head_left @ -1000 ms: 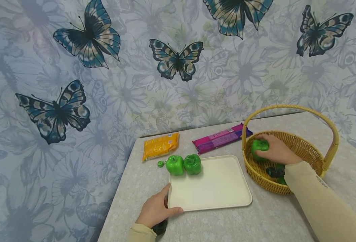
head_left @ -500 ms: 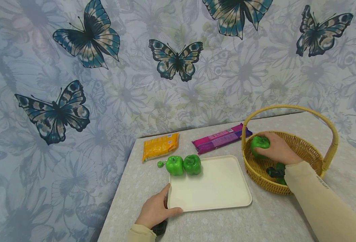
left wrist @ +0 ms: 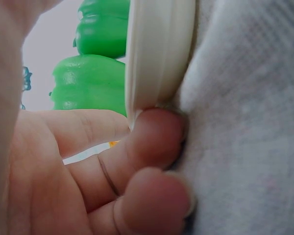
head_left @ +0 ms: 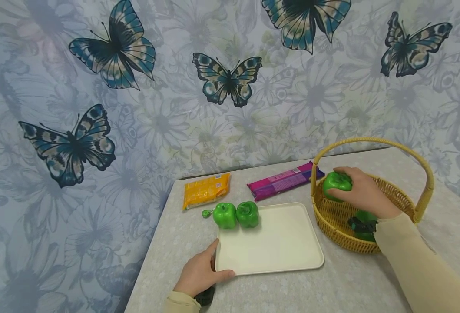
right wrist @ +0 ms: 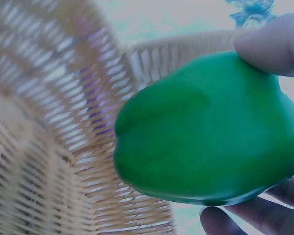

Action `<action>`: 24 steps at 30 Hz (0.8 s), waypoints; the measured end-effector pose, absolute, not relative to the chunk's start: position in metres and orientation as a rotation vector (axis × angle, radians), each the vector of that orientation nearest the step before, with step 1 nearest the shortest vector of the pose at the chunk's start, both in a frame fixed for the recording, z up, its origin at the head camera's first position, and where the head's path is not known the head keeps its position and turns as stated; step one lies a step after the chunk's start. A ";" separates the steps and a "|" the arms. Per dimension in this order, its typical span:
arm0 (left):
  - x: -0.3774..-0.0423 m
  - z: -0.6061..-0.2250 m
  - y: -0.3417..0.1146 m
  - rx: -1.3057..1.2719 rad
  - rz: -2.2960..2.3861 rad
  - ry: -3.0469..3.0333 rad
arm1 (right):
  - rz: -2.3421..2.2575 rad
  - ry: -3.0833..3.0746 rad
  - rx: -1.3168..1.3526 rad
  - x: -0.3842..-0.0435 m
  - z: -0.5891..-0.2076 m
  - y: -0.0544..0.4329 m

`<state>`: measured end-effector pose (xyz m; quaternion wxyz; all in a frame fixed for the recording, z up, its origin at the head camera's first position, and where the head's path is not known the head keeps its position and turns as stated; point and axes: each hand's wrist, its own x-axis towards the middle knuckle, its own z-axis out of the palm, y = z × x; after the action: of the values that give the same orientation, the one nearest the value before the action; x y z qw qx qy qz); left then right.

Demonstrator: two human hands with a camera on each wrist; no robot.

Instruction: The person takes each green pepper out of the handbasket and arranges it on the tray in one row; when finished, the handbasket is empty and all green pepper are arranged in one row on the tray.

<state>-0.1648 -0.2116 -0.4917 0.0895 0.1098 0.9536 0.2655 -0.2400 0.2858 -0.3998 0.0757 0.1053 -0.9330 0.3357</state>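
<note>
My right hand grips a green bell pepper at the left side of the yellow wicker basket, up near rim height. In the right wrist view the bell pepper sits between thumb and fingers, with the woven wall behind it. My left hand holds the near left corner of a cream tray, thumb along the front edge, index finger along the left side. Fingertips meet the tray's rim in the left wrist view. Two more green bell peppers sit side by side at the tray's far left corner.
The basket's tall handle arches over the right hand. More green produce lies in the basket, partly hidden by the wrist. An orange packet and a purple packet lie behind the tray, near the butterfly-patterned wall.
My right hand has raised the bell pepper from lower in the basket, shifting slightly right. The left hand stays at the tray corner.
</note>
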 end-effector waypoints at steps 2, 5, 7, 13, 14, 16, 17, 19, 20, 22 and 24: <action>-0.164 -0.492 -0.212 0.334 0.792 2.840 | 1.010 -2.768 0.333 -0.232 -0.395 0.283; -0.165 -0.492 -0.212 0.339 0.791 2.847 | 1.009 -2.717 0.353 -0.221 -0.388 0.278; -0.165 -0.493 -0.212 0.340 0.785 2.850 | 1.006 -2.693 0.377 -0.213 -0.384 0.272; -0.165 -0.494 -0.213 0.340 0.774 2.856 | 1.021 -2.635 0.476 -0.199 -0.384 0.244; -0.164 -0.494 -0.213 0.340 0.774 2.857 | 1.025 -2.626 0.498 -0.198 -0.385 0.238; -0.165 -0.494 -0.214 0.336 0.773 2.856 | 1.046 -2.619 0.535 -0.199 -0.389 0.226; -0.165 -0.494 -0.214 0.336 0.775 2.855 | 1.064 -2.620 0.553 -0.200 -0.391 0.220; -0.165 -0.494 -0.213 0.325 0.767 2.851 | 1.101 -2.624 0.596 -0.203 -0.395 0.208; -0.165 -0.494 -0.213 0.324 0.767 2.849 | 1.122 -2.626 0.618 -0.204 -0.397 0.202; -0.165 -0.494 -0.212 0.323 0.769 2.846 | 1.151 -2.627 0.658 -0.210 -0.402 0.191; -0.165 -0.493 -0.211 0.319 0.771 2.842 | 1.171 -2.625 0.694 -0.216 -0.407 0.181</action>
<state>-0.1654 -0.2112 -0.4929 0.0899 0.1071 0.9556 0.2594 -0.2162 0.1808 -0.4072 0.0923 0.2339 -0.8839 0.3944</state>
